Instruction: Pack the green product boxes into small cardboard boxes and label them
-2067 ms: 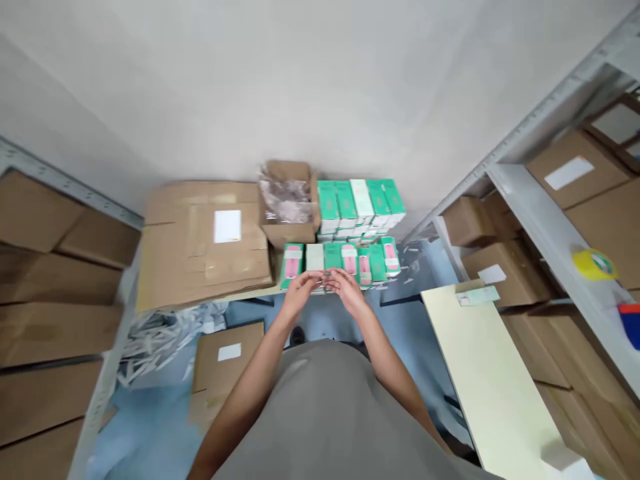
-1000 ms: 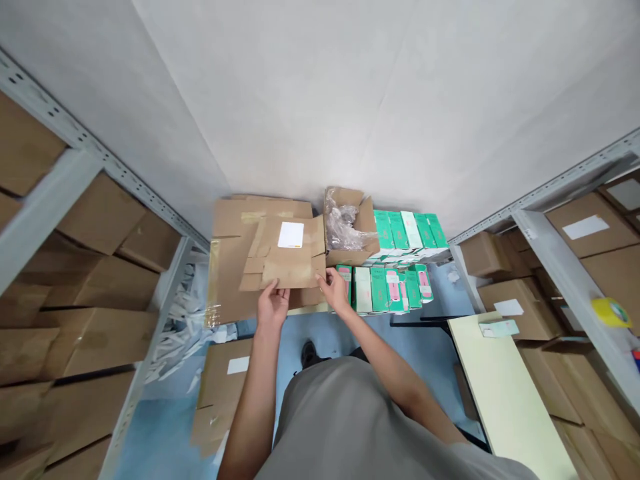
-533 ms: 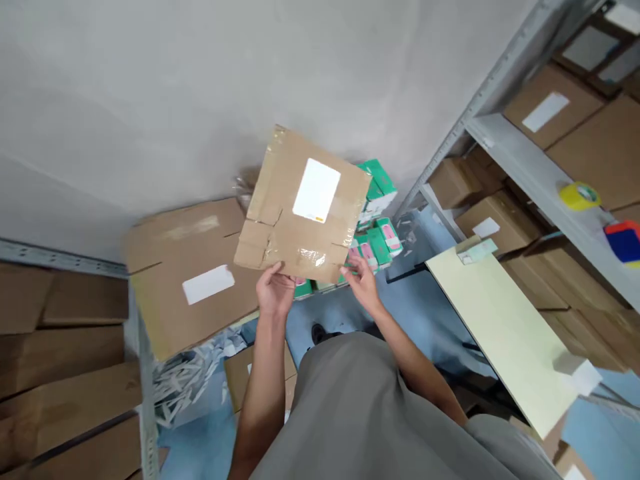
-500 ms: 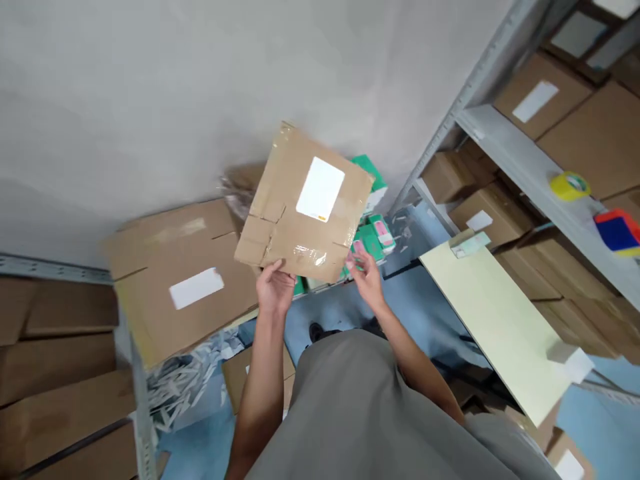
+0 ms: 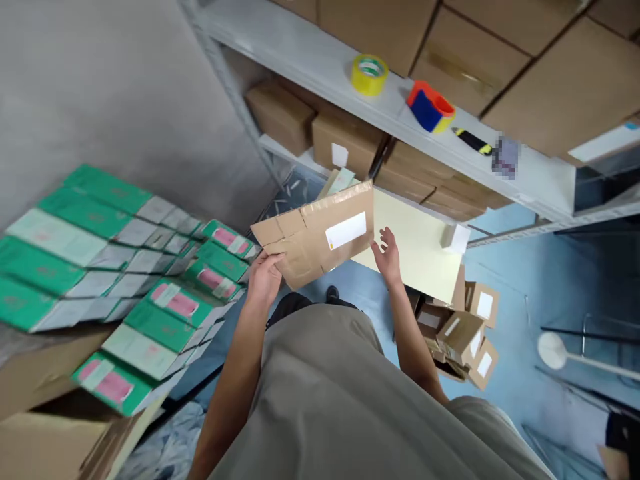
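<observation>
A flattened cardboard box point(image 5: 310, 240) with a white label point(image 5: 346, 231) hangs tilted in front of me. My left hand point(image 5: 266, 277) pinches its lower left corner between thumb and fingers. At the box's right edge is my right hand point(image 5: 387, 257), its fingers spread and curled a little; whether a fingertip touches the cardboard I cannot tell. Behind the box lies a pale yellow tabletop point(image 5: 415, 247), partly hidden by it.
Green and white cartons point(image 5: 165, 333) are stacked on the left. A grey shelf point(image 5: 310, 67) across the back bears a yellow tape roll point(image 5: 370, 75), a tape dispenser point(image 5: 430, 107), a cutter point(image 5: 473, 141) and brown boxes. Open cardboard boxes point(image 5: 463, 337) lie on the blue floor at right.
My view has swung right, from the wall towards the shelf and pale tabletop. The flattened box has come along in my left hand and turned; my right hand's fingers have spread beside it.
</observation>
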Available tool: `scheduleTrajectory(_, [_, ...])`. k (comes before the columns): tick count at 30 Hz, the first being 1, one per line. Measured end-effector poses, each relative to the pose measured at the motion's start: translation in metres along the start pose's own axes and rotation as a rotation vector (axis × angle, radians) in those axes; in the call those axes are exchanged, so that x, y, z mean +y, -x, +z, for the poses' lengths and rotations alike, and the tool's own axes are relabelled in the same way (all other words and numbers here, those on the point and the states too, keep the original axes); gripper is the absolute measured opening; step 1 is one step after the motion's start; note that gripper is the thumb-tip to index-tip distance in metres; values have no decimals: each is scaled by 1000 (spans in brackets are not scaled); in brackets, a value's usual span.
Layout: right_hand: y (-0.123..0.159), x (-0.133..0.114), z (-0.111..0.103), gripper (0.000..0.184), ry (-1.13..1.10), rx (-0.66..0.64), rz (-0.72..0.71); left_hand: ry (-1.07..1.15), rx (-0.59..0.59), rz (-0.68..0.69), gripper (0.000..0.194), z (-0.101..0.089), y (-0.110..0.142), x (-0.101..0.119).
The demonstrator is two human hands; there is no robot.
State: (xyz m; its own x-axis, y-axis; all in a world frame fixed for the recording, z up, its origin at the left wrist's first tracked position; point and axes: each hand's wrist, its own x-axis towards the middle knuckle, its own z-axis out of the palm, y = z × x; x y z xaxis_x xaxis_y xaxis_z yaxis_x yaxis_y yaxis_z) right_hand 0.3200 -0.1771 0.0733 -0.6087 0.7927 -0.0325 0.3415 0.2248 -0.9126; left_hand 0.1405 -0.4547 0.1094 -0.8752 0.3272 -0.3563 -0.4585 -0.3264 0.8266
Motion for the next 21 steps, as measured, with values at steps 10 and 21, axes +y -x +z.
scheduleTrajectory(10, [-20, 64, -73, 44, -11, 214, 314, -363, -242, -109, 19, 97, -111, -58])
scheduleTrajectory(21, [-31, 55, -49, 58, -80, 466, 579, -539, -420, -217, 47, 175, -189, -118])
